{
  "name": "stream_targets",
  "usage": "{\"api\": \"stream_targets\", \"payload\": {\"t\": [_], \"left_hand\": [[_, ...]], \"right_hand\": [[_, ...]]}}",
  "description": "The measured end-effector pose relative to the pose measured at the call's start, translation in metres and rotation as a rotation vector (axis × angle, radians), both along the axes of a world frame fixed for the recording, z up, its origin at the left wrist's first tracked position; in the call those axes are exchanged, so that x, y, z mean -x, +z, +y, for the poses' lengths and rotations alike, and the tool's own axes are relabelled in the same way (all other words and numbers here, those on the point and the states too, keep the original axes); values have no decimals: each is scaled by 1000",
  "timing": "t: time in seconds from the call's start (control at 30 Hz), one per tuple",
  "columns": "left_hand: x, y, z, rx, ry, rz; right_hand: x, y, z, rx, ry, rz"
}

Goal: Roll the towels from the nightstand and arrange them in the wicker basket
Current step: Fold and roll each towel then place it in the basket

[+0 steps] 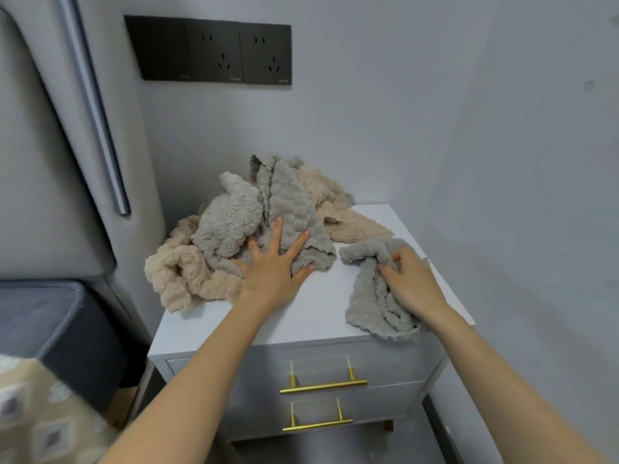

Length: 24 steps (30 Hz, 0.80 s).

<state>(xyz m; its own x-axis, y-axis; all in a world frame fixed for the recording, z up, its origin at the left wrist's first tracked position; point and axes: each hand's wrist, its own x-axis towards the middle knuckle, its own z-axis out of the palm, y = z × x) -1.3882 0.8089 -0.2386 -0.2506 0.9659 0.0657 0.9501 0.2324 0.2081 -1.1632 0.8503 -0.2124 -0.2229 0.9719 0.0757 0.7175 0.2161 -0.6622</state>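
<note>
**A:** Widest view first. The white nightstand (301, 316) stands in the corner. A heap of towels (214, 242) sprawls from its back edge to its left edge, grey ones on top of beige, with one beige end spilling over the left edge.

**B:** There's no wicker basket in shot, and not a single roll. I'd call this the very start.

**A:** Agreed. Next is the piece in play, one grey towel (371, 296). It lies apart from the heap, bunched along the right edge, and its lower end laps over the front edge near the right corner.

**B:** The right grip (410, 279) has it, fingers (388, 267) curled into the folds at its upper end and grasping cloth.

**A:** The left grip (271, 266) is released, flat and splayed. It presses the near side of the heap and holds nothing.

**B:** So how should this step go?

**A:** My read is that plush cloth this crumpled would roll lumpy. Use the flat palm to nudge the heap toward the back edge. Draw the single towel onto the bare patch at the front, then smooth it, fold it into a strip and roll it tight from one short end.

**B:** Mind that overhang, too. It could drag the towel off the corner.
</note>
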Motion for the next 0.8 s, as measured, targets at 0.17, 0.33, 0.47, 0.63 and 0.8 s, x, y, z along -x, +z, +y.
{"api": "stream_targets", "payload": {"t": [0.17, 0.33, 0.47, 0.63, 0.8], "left_hand": [[11, 2, 32, -4, 3, -10], [37, -3, 57, -43, -28, -29], [35, -7, 55, -51, 2, 11], [17, 6, 42, -11, 65, -41], [-11, 19, 22, -67, -11, -253]], "right_hand": [[8, -2, 16, 15, 4, 10], [14, -3, 29, 53, 11, 109], [13, -2, 32, 59, 56, 225], [5, 9, 23, 87, 126, 365], [-15, 25, 4, 218, 176, 439]]}}
